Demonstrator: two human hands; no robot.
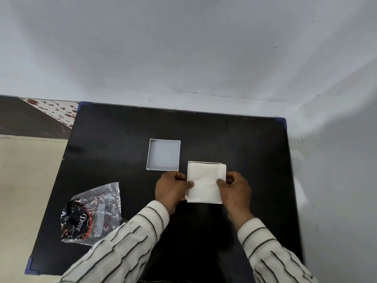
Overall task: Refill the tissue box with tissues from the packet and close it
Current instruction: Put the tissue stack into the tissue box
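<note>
A stack of white tissues [205, 183] is held between both hands just above the table's middle. My left hand [172, 189] grips its left edge and my right hand [236, 189] grips its right edge. Only the thin far rim of the tissue box [204, 162] shows behind the stack; the rest of the box is hidden by the tissues. A shallow white square tray, the box's other half [152, 154], lies open side up to the far left of the stack. The crumpled black and clear plastic packet [91, 215] lies at the near left.
The black table [122, 139] stands in a corner, with white walls close behind and to the right. Blue protectors cap its corners. Its left edge drops to a beige floor.
</note>
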